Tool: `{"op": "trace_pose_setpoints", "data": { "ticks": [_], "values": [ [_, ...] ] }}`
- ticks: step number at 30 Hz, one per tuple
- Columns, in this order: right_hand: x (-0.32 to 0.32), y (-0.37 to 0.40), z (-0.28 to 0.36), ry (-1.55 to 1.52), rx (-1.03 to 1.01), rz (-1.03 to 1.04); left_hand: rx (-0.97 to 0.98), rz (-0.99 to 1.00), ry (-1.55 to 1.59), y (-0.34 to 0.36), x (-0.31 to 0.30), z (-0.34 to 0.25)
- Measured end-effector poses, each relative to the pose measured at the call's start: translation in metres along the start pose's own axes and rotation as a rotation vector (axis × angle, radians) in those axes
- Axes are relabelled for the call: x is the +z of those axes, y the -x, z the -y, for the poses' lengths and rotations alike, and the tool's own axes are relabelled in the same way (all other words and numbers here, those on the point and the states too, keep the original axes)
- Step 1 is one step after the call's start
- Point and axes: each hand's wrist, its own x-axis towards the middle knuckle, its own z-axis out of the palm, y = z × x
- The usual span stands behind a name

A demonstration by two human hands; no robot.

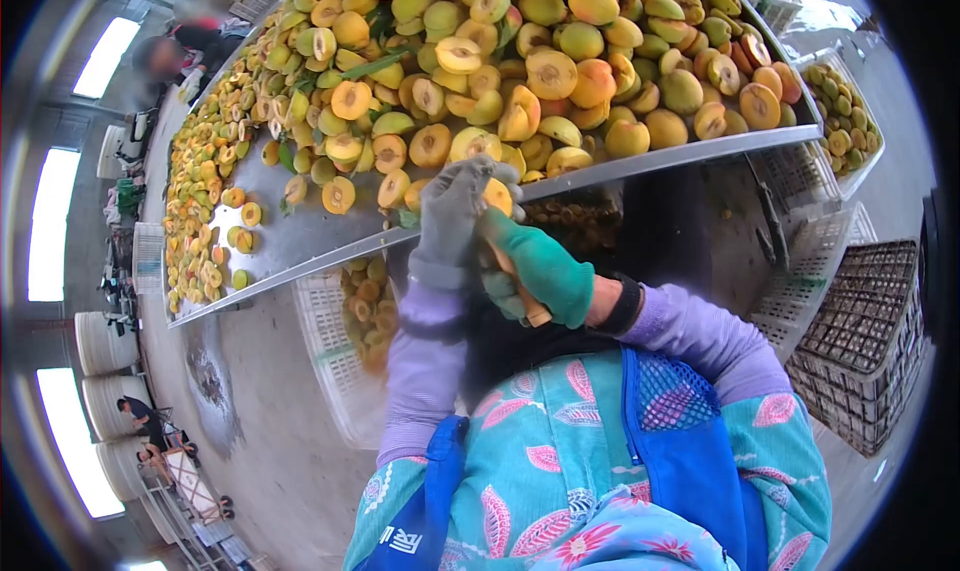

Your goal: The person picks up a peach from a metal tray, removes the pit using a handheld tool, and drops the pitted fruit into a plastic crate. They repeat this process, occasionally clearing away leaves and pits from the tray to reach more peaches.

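My left hand [450, 216], in a grey glove, is closed on a halved yellow fruit [497, 198] just over the table's front edge. Close beside it on the right, my right hand [545, 271], in a green glove, is wrapped round a wooden-handled tool [537, 309]. The tool's working end is hidden at the fruit. Behind both hands a metal table [330, 233] bears a large heap of whole and halved fruit [428, 96], many with the pit showing.
Below the table's edge stands a white crate [330, 356] with fruit pieces. At the right are a dark stacked crate [860, 321], pale crates [805, 271] and a fruit-filled crate [850, 121]. People are at the upper left [165, 61] and lower left [140, 416].
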Motion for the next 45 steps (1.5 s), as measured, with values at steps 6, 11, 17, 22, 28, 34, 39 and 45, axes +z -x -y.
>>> {"op": "trace_pose_setpoints", "data": {
  "ticks": [6,11,17,22,28,34,39,45],
  "values": [
    [0.008,-0.002,-0.007,0.087,-0.057,-0.052,0.031,0.108,0.045,-0.001,0.005,-0.001],
    [-0.009,-0.005,-0.001,-0.401,0.210,0.601,0.004,0.107,0.324,0.021,0.001,-0.006],
    [-0.045,0.005,0.004,-0.281,0.115,0.254,0.128,-0.544,-0.597,0.080,-0.165,-0.012],
    [-0.032,-0.004,-0.007,0.105,0.129,-0.152,0.317,-0.431,-1.708,-0.005,-0.137,-0.044],
    [-0.011,-0.013,0.014,0.748,-0.443,-0.271,-0.116,-0.354,-1.229,-0.037,-0.116,-0.059],
    [0.004,-0.055,0.016,1.457,-0.671,-0.397,0.591,-0.239,-0.891,0.008,-0.082,-0.019],
    [-0.022,-0.049,0.004,1.397,-0.753,-0.360,0.548,-0.209,-0.825,0.009,-0.057,0.016],
    [-0.035,-0.045,0.001,1.315,-0.786,-0.277,0.735,-0.233,-0.974,0.008,-0.033,0.007]
  ]
}}
